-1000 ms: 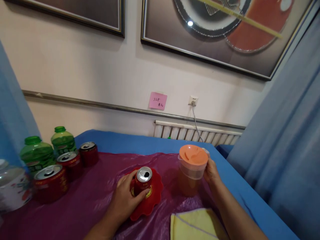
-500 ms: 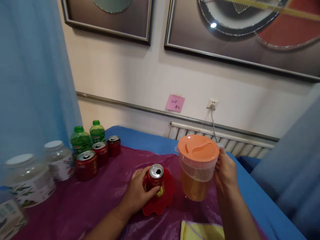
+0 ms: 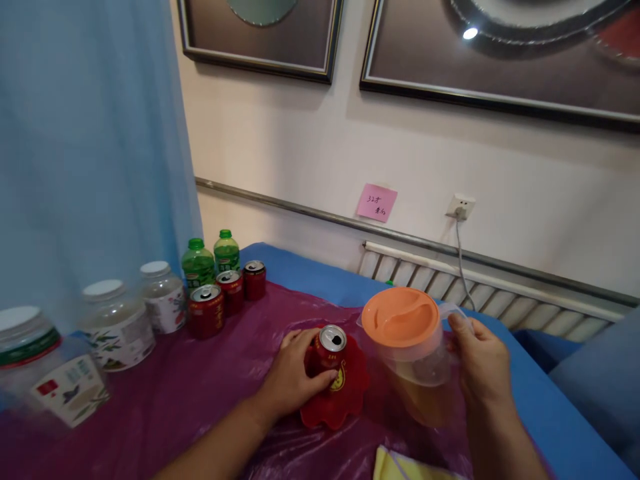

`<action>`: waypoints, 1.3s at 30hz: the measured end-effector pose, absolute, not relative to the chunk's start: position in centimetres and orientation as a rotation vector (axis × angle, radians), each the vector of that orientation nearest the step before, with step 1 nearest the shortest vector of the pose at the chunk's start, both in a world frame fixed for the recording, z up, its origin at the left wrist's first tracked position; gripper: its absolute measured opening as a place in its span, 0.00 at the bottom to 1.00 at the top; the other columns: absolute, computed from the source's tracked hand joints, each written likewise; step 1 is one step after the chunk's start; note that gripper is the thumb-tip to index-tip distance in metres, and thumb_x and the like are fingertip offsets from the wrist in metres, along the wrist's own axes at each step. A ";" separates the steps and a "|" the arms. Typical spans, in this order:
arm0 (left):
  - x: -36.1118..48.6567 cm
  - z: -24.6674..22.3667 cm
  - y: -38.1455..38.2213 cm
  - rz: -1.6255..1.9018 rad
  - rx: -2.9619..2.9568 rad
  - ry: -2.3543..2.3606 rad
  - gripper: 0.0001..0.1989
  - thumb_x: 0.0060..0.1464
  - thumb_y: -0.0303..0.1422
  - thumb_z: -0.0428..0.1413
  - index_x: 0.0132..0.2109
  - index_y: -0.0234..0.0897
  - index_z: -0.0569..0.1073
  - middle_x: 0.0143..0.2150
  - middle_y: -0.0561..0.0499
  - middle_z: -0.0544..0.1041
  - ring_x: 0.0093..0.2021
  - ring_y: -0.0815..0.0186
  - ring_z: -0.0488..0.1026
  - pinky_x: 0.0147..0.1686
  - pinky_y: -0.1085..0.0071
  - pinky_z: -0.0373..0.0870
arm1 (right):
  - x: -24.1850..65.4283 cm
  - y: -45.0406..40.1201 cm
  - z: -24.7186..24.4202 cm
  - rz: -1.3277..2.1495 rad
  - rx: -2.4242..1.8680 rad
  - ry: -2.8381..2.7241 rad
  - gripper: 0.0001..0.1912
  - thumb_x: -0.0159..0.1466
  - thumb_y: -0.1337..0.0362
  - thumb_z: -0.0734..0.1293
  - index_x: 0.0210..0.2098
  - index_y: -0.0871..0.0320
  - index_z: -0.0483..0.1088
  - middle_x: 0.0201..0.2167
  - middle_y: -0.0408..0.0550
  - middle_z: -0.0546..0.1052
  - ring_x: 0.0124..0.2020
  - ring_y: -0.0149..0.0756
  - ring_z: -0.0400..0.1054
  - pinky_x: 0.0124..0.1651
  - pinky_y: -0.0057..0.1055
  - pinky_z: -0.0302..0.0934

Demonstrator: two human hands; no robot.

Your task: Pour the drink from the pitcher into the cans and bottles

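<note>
My left hand (image 3: 295, 377) is wrapped round an opened red can (image 3: 327, 353), which stands upright on a red scalloped mat (image 3: 350, 393). To the right, my right hand (image 3: 483, 360) grips the handle of a clear pitcher (image 3: 425, 387) with an orange lid (image 3: 401, 317). Yellowish liquid fills its lower part. The pitcher leans with its top toward the can, its spout close to the can but not touching it. Whether its base touches the table cover is unclear.
Several red cans (image 3: 206, 312), green bottles (image 3: 199, 265) and white-lidded jars (image 3: 117, 333) stand at the left on the purple cover (image 3: 210, 400). A yellow cloth (image 3: 410, 467) lies at the near edge. Behind are a radiator (image 3: 415, 277) and a wall socket (image 3: 461, 205).
The pitcher has gone from nearly upright to tilted toward the can. The view has swung left, bringing another jar into sight. My left hand still holds the can.
</note>
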State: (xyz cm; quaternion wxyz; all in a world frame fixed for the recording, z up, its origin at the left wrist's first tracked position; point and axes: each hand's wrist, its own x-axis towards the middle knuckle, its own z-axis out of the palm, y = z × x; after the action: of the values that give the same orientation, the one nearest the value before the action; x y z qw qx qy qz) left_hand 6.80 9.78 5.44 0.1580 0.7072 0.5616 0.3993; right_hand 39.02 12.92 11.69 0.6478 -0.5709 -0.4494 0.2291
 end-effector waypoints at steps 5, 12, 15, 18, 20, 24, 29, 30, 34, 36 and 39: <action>7.1 5.6 9.6 1.074 2.062 1.584 0.33 0.42 0.39 0.69 0.57 0.42 0.74 0.57 0.43 0.80 0.58 0.46 0.73 0.63 0.46 0.63 | 39.2 12.8 12.2 0.485 -1.411 -1.091 0.32 0.52 0.33 0.72 0.18 0.56 0.65 0.16 0.37 0.62 0.22 0.30 0.54 0.25 0.28 0.48; 7.2 6.0 9.2 1.071 2.110 1.565 0.33 0.42 0.37 0.69 0.58 0.43 0.73 0.57 0.45 0.80 0.57 0.48 0.74 0.65 0.48 0.61 | 38.3 13.0 12.2 0.440 -1.424 -1.182 0.33 0.51 0.33 0.71 0.16 0.55 0.62 0.15 0.38 0.60 0.21 0.30 0.53 0.23 0.28 0.48; 7.3 6.1 9.1 1.067 2.131 1.562 0.33 0.42 0.37 0.68 0.57 0.44 0.73 0.57 0.45 0.80 0.58 0.49 0.74 0.64 0.49 0.62 | 37.8 12.8 12.4 0.426 -1.413 -1.218 0.33 0.51 0.33 0.71 0.16 0.55 0.61 0.15 0.38 0.59 0.20 0.30 0.53 0.22 0.28 0.48; 7.3 6.1 9.1 1.062 2.140 1.548 0.32 0.43 0.38 0.68 0.57 0.44 0.73 0.57 0.45 0.80 0.58 0.48 0.74 0.65 0.49 0.61 | 37.5 12.7 12.5 0.430 -1.412 -1.222 0.32 0.51 0.34 0.71 0.15 0.54 0.61 0.14 0.39 0.60 0.20 0.31 0.53 0.22 0.28 0.48; 7.3 6.0 9.0 1.062 2.139 1.543 0.33 0.42 0.39 0.68 0.57 0.44 0.73 0.58 0.44 0.80 0.58 0.48 0.74 0.66 0.48 0.59 | 37.4 12.7 12.5 0.426 -1.423 -1.229 0.31 0.51 0.35 0.71 0.15 0.55 0.62 0.14 0.39 0.60 0.20 0.31 0.53 0.22 0.28 0.48; 7.4 5.7 8.9 1.067 2.143 1.530 0.33 0.42 0.38 0.68 0.57 0.43 0.73 0.57 0.46 0.80 0.58 0.48 0.75 0.65 0.48 0.59 | 37.4 12.7 12.4 0.396 -1.464 -1.266 0.31 0.52 0.35 0.70 0.15 0.54 0.60 0.14 0.38 0.58 0.20 0.30 0.52 0.22 0.28 0.48; 7.5 5.8 8.7 1.055 2.144 1.499 0.31 0.43 0.39 0.68 0.56 0.43 0.73 0.55 0.46 0.81 0.56 0.50 0.75 0.66 0.48 0.57 | 37.5 12.5 12.2 0.389 -1.496 -1.289 0.31 0.52 0.35 0.69 0.15 0.54 0.61 0.14 0.38 0.58 0.20 0.31 0.53 0.23 0.29 0.48; 7.6 5.8 8.6 1.052 2.140 1.495 0.31 0.43 0.39 0.68 0.56 0.43 0.73 0.55 0.46 0.81 0.56 0.50 0.75 0.66 0.48 0.56 | 37.4 12.5 12.2 0.391 -1.501 -1.293 0.31 0.52 0.35 0.69 0.15 0.54 0.61 0.14 0.38 0.59 0.21 0.31 0.53 0.23 0.29 0.48; 7.7 5.9 8.5 1.050 2.122 1.505 0.32 0.42 0.38 0.69 0.56 0.43 0.73 0.56 0.47 0.80 0.57 0.50 0.74 0.66 0.48 0.57 | 37.3 12.4 12.2 0.400 -1.524 -1.299 0.31 0.51 0.34 0.69 0.15 0.55 0.62 0.15 0.39 0.60 0.21 0.31 0.53 0.23 0.28 0.48; 7.7 5.8 8.5 1.043 2.116 1.506 0.32 0.42 0.38 0.69 0.56 0.43 0.73 0.56 0.47 0.80 0.57 0.50 0.75 0.65 0.49 0.57 | 37.3 12.5 12.1 0.409 -1.530 -1.299 0.31 0.51 0.34 0.70 0.16 0.55 0.63 0.15 0.39 0.60 0.21 0.31 0.54 0.23 0.28 0.48; 7.7 5.7 8.6 1.034 2.120 1.509 0.31 0.42 0.38 0.69 0.55 0.44 0.73 0.55 0.48 0.80 0.56 0.50 0.75 0.65 0.49 0.57 | 37.3 12.5 12.0 0.407 -1.533 -1.306 0.31 0.51 0.34 0.70 0.16 0.55 0.63 0.15 0.39 0.60 0.21 0.31 0.53 0.23 0.28 0.47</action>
State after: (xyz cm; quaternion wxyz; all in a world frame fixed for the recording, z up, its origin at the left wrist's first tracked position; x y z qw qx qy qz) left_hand 7.65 8.58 5.72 0.1698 0.7462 0.5310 0.3639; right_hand 37.30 12.49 11.99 0.5170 -0.6388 -0.5440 0.1697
